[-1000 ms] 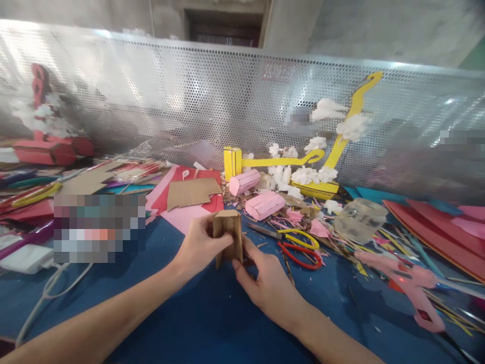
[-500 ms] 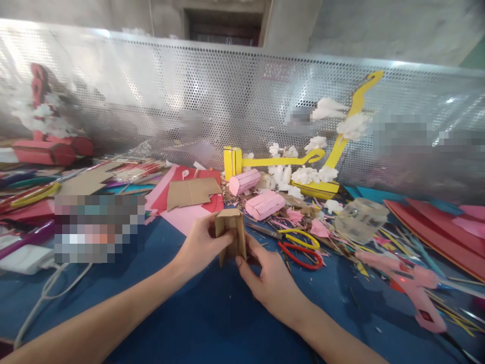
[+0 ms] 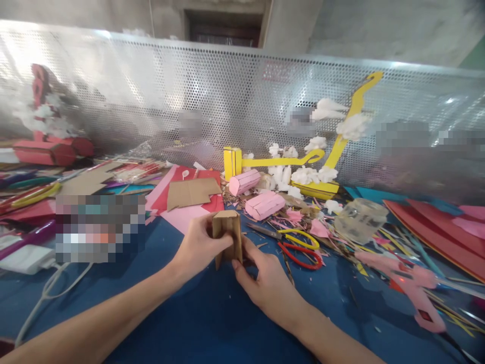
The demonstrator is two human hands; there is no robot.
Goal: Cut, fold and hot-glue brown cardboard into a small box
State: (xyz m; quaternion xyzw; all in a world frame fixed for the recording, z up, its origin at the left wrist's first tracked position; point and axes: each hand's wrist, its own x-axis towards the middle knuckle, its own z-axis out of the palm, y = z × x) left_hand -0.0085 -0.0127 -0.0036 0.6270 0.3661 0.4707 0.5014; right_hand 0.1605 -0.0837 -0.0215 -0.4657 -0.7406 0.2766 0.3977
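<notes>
between the left hand and right hand, a folded cardboard piece is clamped by both; scissors are seen beyond the right.

We see a glue gun at right, a white plug at left, a metal screen at the far side.

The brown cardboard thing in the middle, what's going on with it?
A person is holding a folded cardboard piece upright with both hands. The left hand has its thumb across the open front, and the right hand grips the other side. Scissors with one yellow and one red handle lie on the blue table to the right, with a pink glue gun farther right. Behind the hands are two pink blocks among paper scraps.
</notes>
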